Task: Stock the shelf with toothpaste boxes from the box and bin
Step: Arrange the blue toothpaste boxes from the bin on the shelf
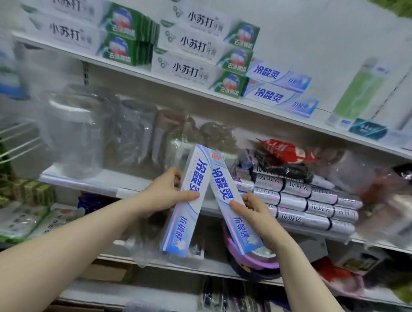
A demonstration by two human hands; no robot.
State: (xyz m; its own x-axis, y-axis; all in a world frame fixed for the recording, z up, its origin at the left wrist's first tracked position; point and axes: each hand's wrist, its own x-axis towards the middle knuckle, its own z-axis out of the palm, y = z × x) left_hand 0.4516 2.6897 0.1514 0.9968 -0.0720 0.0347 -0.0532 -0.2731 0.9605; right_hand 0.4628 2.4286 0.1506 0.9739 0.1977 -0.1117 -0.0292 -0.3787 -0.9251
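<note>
Each of my hands holds one white and blue toothpaste box, both upright in front of the middle shelf. My left hand (167, 192) grips the left toothpaste box (188, 202) at mid-length. My right hand (254, 213) grips the right toothpaste box (233, 205), which leans so that the two top ends touch. On the top shelf (227, 102), two matching blue boxes (280, 90) lie stacked to the right of the green and white toothpaste boxes (201, 53). The source box and bin are out of view.
A green bottle (358, 92) and small packs stand at the top shelf's right. The middle shelf holds clear plastic jars (82, 130), bagged goods and silver rolls (305, 204). Lower shelves carry purple basins (254, 258) and wrapped items. A wire rack (7, 140) sits at the left.
</note>
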